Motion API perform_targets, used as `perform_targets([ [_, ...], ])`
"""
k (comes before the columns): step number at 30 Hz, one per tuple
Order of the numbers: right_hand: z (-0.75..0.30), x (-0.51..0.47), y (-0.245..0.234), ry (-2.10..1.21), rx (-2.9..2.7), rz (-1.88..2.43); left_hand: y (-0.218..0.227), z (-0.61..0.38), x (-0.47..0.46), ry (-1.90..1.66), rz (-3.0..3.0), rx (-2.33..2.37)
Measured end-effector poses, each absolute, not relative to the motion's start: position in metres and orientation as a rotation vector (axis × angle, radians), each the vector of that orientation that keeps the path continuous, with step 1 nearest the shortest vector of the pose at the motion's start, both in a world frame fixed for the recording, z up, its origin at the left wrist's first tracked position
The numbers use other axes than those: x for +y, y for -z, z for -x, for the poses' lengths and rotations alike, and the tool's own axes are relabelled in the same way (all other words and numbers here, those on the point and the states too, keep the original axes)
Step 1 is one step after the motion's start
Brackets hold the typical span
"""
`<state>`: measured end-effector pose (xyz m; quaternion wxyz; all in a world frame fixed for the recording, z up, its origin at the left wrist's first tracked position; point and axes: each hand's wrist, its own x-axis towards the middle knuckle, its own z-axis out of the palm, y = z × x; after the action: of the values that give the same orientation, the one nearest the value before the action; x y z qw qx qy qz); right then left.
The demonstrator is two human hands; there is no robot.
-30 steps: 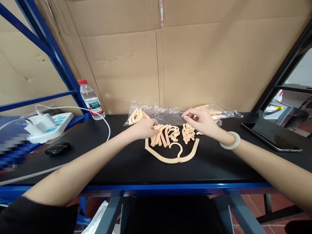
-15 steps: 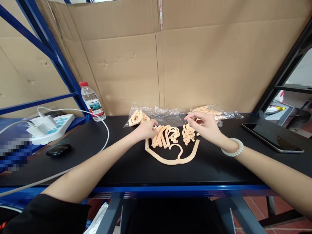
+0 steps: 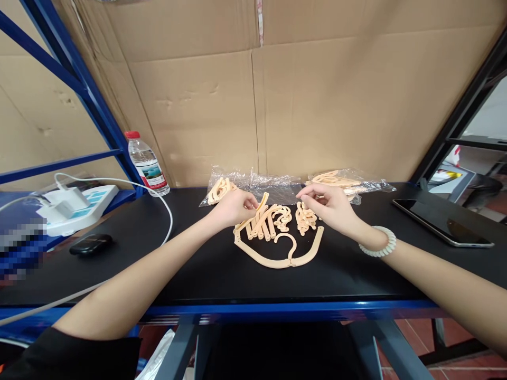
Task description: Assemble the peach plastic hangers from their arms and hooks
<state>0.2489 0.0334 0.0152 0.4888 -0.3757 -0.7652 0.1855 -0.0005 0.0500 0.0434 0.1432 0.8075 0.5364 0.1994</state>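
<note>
My left hand (image 3: 236, 205) is closed on a beige plastic hanger arm (image 3: 261, 201), whose ends show on either side of the fingers. Just right of that hand lie several loose hanger arms (image 3: 266, 224) and a group of hanger hooks (image 3: 282, 217). In front of them a partly assembled hanger (image 3: 273, 262), hook included, rests on the black tabletop. My right hand (image 3: 328, 203) hovers over a heap of small beige hanger pieces (image 3: 306, 219), thumb and index finger pinched; anything between them is too small to make out.
Clear plastic bags with beige parts (image 3: 336, 179) lie along the cardboard wall (image 3: 190, 105). A water bottle (image 3: 147, 166), a power strip (image 3: 93, 208) with a white cable and a black case (image 3: 91, 245) stand left. A tablet-like device (image 3: 439, 224) lies right.
My left hand has lifted a hanger arm from the loose ones and shifted slightly left with it. My right hand stays nearly in place. The view has moved slightly.
</note>
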Motion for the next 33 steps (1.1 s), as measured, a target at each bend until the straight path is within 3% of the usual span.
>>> perform_targets([
  [9, -0.236, 0.019, -0.017, -0.999, -2.058, 0.789, -0.052, -0.016, 0.014, -0.57, -2.273, 1.148],
  [16, -0.244, 0.018, -0.022, -1.024, -1.872, 0.828, -0.061, 0.004, 0.014, -0.713, -1.789, 0.742],
  [24, -0.244, 0.02, -0.022, -1.232, -1.646, 0.788, -0.026, -0.023, 0.013, -1.098, -1.163, 0.671],
  [28, -0.237, 0.017, -0.018, -1.335, -1.655, 0.742, -0.017, -0.03, 0.01, -1.103, -1.146, 0.656],
  [33, -0.244, 0.023, -0.02, -1.223, -1.896, 0.78, -0.011, -0.032, 0.005, -1.078, -1.199, 0.683],
])
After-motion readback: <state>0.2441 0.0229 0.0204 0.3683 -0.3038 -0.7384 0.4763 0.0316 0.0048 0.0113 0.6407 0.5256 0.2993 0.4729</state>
